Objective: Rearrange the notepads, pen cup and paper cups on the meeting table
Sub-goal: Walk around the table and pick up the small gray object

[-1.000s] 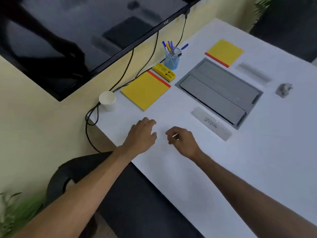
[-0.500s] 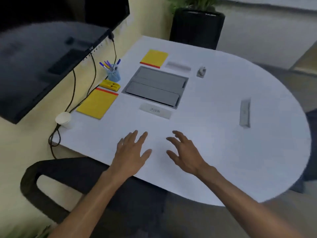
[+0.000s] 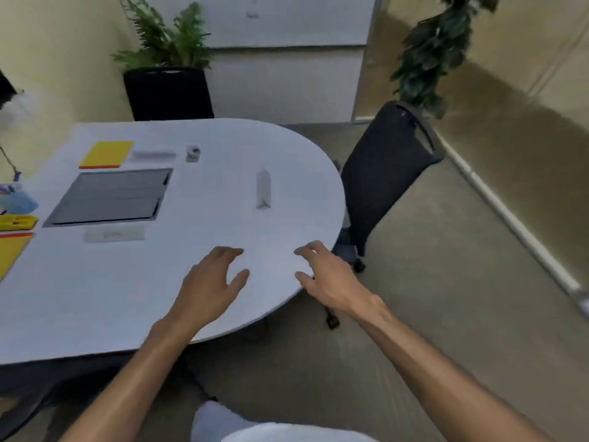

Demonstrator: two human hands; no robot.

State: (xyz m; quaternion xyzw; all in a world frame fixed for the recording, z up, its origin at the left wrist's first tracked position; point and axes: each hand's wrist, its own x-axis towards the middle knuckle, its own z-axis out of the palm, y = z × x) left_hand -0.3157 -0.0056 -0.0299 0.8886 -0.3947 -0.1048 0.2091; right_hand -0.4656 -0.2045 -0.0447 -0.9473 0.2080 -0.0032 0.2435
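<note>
Head view: left grip [image 3: 210,282] and right grip [image 3: 328,279] are both over the near rounded end of the white tabletop [image 3: 95,298], fingers apart and loosely bent, holding nothing. Can't tell whether the fingertips touch the surface.

Far yellow notepad [image 3: 106,153] w/ red strip lies flat at the back left, just behind a grey mat [image 3: 108,197]. A 2nd yellow notepad [image 3: 9,253] is cut off at the left edge. Blue pen cup [image 3: 16,200], blurred, stands left of the mat, w/ a small yellow item [image 3: 17,222] between it and the 2nd notepad.

3 pale name cards: one [image 3: 114,234] in front of the mat, one [image 3: 153,155] beside the far notepad, one [image 3: 263,189] toward the right end. Black chair [image 3: 389,183] stands at the tabletop's right end.
</note>
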